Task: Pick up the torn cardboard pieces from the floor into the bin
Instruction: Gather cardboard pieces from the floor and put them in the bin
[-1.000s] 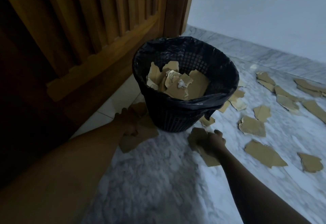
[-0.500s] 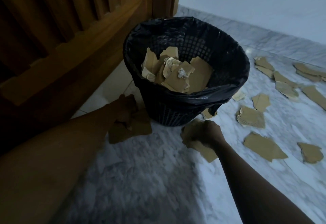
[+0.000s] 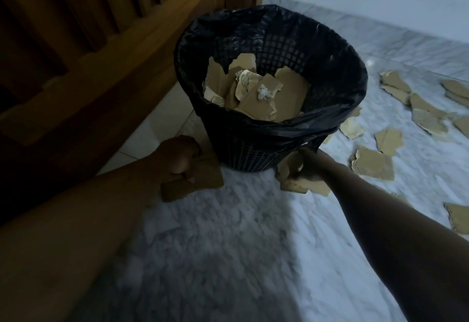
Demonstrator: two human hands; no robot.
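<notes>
While both loads of cardboard sit in your fists, what matters is where the bin's mouth lies from them: higher up and farther away. The brown piece (image 3: 203,182) in your left hand (image 3: 177,161) is a flat slab. Its long axis runs from near left to far right and it sticks out below the fingers, which are curled tight round it. The bunch of torn pieces (image 3: 304,186) in your right hand (image 3: 313,166) hangs below the hand with its ragged edges pointing left and down, and the fingers are wrapped round it too. I cannot tell whether either load touches the floor.

Both hands are low beside the base of the bin (image 3: 253,154), the left at its near-left side and the right at its near-right side. The right hand is just under the drooping edge of the black liner (image 3: 291,128). It looks nearer to the rim, so I judge it has the shorter lift. The left slab must rise clear of the rim and then move right before you let go.

Inside the bin, cardboard scraps (image 3: 286,93) cover the bottom with room above them. Farther right, loose pieces (image 3: 373,165) lie scattered on the marble floor (image 3: 228,245), well apart from your hands, so much of the task is left. A wooden door (image 3: 88,73) stands to the left.
</notes>
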